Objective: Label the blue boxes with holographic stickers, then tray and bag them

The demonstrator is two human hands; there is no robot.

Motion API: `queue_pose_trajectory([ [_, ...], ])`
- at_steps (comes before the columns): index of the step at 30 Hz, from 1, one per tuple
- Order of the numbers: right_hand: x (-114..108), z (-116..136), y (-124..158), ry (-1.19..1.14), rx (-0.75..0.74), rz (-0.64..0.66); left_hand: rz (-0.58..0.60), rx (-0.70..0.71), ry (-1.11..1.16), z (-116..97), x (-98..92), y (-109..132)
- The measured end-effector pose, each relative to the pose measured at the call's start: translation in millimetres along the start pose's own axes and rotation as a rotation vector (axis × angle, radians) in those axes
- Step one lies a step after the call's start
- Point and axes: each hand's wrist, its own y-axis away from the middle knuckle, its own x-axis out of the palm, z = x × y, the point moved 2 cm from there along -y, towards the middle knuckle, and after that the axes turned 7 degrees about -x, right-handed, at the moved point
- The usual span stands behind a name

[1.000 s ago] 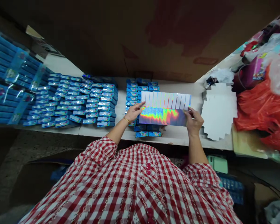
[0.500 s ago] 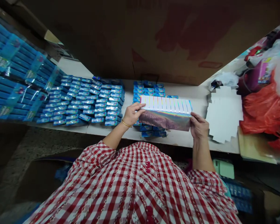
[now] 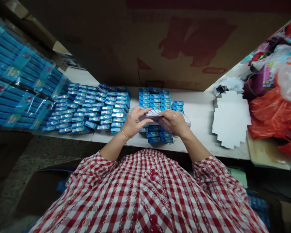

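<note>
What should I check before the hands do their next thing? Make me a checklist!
1. Left hand at the left end of the white sheet: ok, thumb and fingers are around that end.
2. Right hand on the sheet: ok, its fingers are on it.
3. Whole sheet in view: not ok, the hands cover a lot of it.
4. Sheet resting on the blue boxes: cannot tell, the hands hide where they might touch.
5. White card pile apart from the hands: ok, it's off to the right.
6. Red plastic bag out of the way: ok, it's beyond the card pile.
</note>
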Motion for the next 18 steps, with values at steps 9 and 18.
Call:
queue_pose_trajectory([
  [9,-31.0,-8.3,17.2,-0.074,0.023,-0.06,-0.004,-0.076,0.247,-5.5,-6.5,1.4],
  [18,-69.7,-81.0,74.8,-0.363,0.23,-0.096,-0.25,-0.272,0.672,27.2,12.9,-21.8],
])
